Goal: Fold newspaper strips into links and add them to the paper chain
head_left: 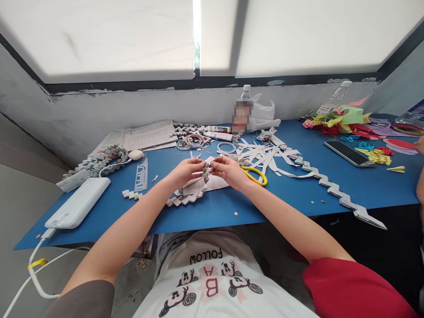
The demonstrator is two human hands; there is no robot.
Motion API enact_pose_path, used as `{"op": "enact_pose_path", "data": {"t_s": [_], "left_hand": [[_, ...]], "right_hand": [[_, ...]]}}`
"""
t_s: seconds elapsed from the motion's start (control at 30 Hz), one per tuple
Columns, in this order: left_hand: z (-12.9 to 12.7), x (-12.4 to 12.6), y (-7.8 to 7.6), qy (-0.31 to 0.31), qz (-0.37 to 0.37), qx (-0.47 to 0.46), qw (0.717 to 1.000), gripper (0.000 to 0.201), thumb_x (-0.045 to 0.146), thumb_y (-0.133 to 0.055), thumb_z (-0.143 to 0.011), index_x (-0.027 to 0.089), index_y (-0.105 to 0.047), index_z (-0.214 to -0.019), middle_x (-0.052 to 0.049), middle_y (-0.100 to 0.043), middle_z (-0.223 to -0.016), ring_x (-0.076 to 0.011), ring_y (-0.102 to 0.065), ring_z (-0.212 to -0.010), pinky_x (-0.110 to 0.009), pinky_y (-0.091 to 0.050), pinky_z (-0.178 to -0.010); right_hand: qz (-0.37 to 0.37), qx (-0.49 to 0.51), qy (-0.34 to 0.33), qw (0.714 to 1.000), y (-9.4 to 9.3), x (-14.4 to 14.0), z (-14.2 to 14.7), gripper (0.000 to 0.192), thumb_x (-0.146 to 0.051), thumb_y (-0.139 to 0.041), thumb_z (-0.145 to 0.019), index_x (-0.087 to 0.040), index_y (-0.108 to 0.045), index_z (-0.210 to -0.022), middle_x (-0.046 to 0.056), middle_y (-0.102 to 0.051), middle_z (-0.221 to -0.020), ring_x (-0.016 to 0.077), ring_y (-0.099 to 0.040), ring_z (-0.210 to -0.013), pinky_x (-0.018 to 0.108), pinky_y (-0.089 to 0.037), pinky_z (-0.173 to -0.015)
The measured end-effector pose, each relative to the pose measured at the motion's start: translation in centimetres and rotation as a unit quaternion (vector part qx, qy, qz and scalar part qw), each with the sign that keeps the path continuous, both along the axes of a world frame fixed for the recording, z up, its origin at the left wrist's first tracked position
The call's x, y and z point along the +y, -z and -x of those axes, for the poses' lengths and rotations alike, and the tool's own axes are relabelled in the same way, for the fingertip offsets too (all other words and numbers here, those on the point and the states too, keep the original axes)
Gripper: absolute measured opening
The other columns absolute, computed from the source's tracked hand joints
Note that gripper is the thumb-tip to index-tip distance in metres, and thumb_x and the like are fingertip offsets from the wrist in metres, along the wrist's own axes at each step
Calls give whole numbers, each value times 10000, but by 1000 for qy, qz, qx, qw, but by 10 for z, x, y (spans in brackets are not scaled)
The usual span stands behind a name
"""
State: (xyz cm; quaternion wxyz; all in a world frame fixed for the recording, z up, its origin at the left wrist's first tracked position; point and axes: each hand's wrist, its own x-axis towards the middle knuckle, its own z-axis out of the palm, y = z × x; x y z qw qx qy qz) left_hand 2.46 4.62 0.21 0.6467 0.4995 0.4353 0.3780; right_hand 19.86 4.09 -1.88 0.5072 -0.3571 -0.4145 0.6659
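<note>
Both hands meet over the blue table (281, 194). My left hand (185, 171) and my right hand (228, 170) pinch the upper end of a folded newsprint chain (194, 190). The chain runs down from my fingertips in a zigzag and lies on the table towards me. A printed paper sheet (212, 182) lies under the hands. Yellow-handled scissors (255, 174) rest just right of my right hand, among loose paper strips (265, 157).
A white power bank (77, 203) with a cable lies front left, a ruler stencil (141, 173) and newspaper (145, 137) behind it. A long folded chain (331, 183) runs right. A phone (348, 153), coloured paper pieces (341, 121), bottles and another person's hand (420, 145) are right.
</note>
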Motion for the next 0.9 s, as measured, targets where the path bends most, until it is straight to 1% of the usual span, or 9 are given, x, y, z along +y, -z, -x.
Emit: {"op": "enact_pose_path", "data": {"t_s": [0.07,0.13,0.2,0.3,0.43,0.6,0.7,0.77,0.9], "left_hand": [[-2,-1,2,-1,-70,38,997,369,426,-837,-591,149,-652,-750,-34,-650,-798,-171,-614,-804,-369,-484,-839],[-4,-2,4,0,-124,64,990,384,460,-817,-605,148,-653,-756,-47,-665,-831,-179,-614,-810,-372,-490,-823],[-5,-3,6,5,-143,76,987,391,474,-808,-607,148,-652,-756,-55,-674,-846,-186,-615,-812,-369,-493,-801],[-6,-3,7,3,-146,86,985,382,473,-796,-620,147,-654,-759,-53,-669,-811,-182,-611,-791,-355,-490,-774],[-7,-4,6,-10,-119,93,988,336,434,-786,-641,146,-651,-749,-35,-641,-769,-161,-591,-751,-334,-471,-746],[-5,-3,1,1,-30,36,999,256,332,-789,-639,141,-629,-692,-12,-590,-725,-132,-559,-702,-308,-437,-736],[-3,-2,-3,11,27,10,1000,211,277,-769,-655,137,-613,-676,-11,-573,-712,-119,-538,-673,-285,-417,-700],[-2,-2,-4,7,57,-3,998,186,249,-756,-663,139,-607,-683,-22,-585,-731,-125,-542,-684,-277,-405,-675],[-2,-2,-5,-2,89,-19,996,143,200,-730,-669,148,-598,-689,-36,-604,-749,-137,-549,-703,-268,-380,-620]], "right_hand": [[5,-1,1,1000,1,1,-1,306,-258,-846,-589,-155,-598,-737,-19,-627,-679,113,-638,-637,261,-551,-680],[12,-3,0,1000,1,1,-1,285,-232,-830,-610,-154,-589,-742,-18,-625,-673,107,-631,-621,254,-547,-669],[20,-9,1,1000,2,1,-1,266,-198,-805,-642,-158,-577,-774,-11,-637,-679,103,-623,-600,249,-542,-644],[27,-16,14,999,1,0,1,253,-146,-760,-690,-170,-551,-830,-8,-645,-674,104,-617,-578,243,-537,-613],[26,-27,31,999,-3,-3,2,201,-101,-708,-737,-174,-544,-829,-23,-618,-669,100,-628,-596,243,-556,-645],[24,-56,7,998,-3,-4,-1,208,-146,-733,-726,-177,-552,-821,-15,-632,-694,122,-657,-615,279,-574,-659],[0,-77,-11,997,0,-2,-4,295,-244,-804,-665,-180,-567,-829,-8,-656,-712,145,-672,-618,302,-575,-648],[-22,-74,-8,997,2,-1,-5,364,-307,-848,-603,-180,-577,-810,-7,-664,-713,153,-677,-628,312,-576,-656],[-47,-30,1,998,3,-1,-3,408,-375,-883,-528,-162,-610,-744,-5,-661,-705,160,-686,-694,362,-582,-794]]}}
